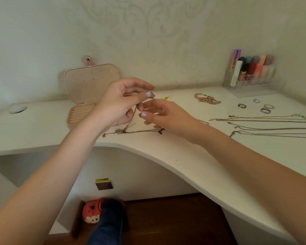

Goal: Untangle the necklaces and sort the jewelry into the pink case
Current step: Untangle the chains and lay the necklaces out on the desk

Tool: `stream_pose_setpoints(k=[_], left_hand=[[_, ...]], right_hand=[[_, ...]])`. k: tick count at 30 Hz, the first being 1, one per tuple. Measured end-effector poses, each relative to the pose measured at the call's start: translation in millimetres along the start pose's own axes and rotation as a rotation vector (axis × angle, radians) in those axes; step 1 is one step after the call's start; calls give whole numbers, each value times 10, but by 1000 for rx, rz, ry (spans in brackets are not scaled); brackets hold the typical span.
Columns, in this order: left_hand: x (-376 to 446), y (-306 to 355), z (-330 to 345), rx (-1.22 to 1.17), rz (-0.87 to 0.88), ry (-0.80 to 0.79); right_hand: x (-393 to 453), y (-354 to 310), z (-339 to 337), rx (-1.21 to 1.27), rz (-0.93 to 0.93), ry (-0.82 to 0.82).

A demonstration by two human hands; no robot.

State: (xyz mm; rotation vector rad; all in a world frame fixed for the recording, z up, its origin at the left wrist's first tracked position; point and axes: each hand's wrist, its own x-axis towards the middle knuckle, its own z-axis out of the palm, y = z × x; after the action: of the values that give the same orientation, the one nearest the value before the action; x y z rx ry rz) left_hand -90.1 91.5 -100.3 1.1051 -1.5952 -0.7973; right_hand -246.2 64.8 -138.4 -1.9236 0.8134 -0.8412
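The pink case (91, 82) stands open at the back of the white desk (166, 156), its lid upright and its ring rolls showing. In front of it my left hand (118, 101) pinches a thin chain of the tangled necklaces (131, 130) and lifts it off the desk. My right hand (163, 117) sits just right of it, fingers curled, pinching the same chain lower down. The rest of the tangle lies on the desk under both hands. Several straightened necklaces (272, 128) lie in rows at the right.
Bracelets (208, 99) lie behind the right hand, with a small gold piece (167, 97) beside them. Several rings (264, 107) sit further right. A clear organiser with cosmetics (251, 75) stands in the back right corner. The desk's front edge curves inward below my arms.
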Motion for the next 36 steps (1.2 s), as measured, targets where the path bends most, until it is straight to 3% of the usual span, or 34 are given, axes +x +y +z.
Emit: stream_pose_setpoints(k=[3, 12, 23, 26, 30, 36], left_hand=[[17, 45, 114, -247, -36, 14], [174, 132, 28, -604, -5, 258], [177, 151, -154, -706, 29, 415], [168, 145, -184, -636, 29, 416], [113, 46, -183, -226, 19, 404], [17, -122, -51, 204, -82, 161]], right_hand=[[-8, 14, 34, 21, 19, -10], [10, 97, -150, 160, 40, 20], [0, 124, -367, 130, 103, 87], [-7, 127, -407, 101, 72, 132], [-5, 92, -446, 203, 88, 221], [6, 53, -491, 369, 122, 223]])
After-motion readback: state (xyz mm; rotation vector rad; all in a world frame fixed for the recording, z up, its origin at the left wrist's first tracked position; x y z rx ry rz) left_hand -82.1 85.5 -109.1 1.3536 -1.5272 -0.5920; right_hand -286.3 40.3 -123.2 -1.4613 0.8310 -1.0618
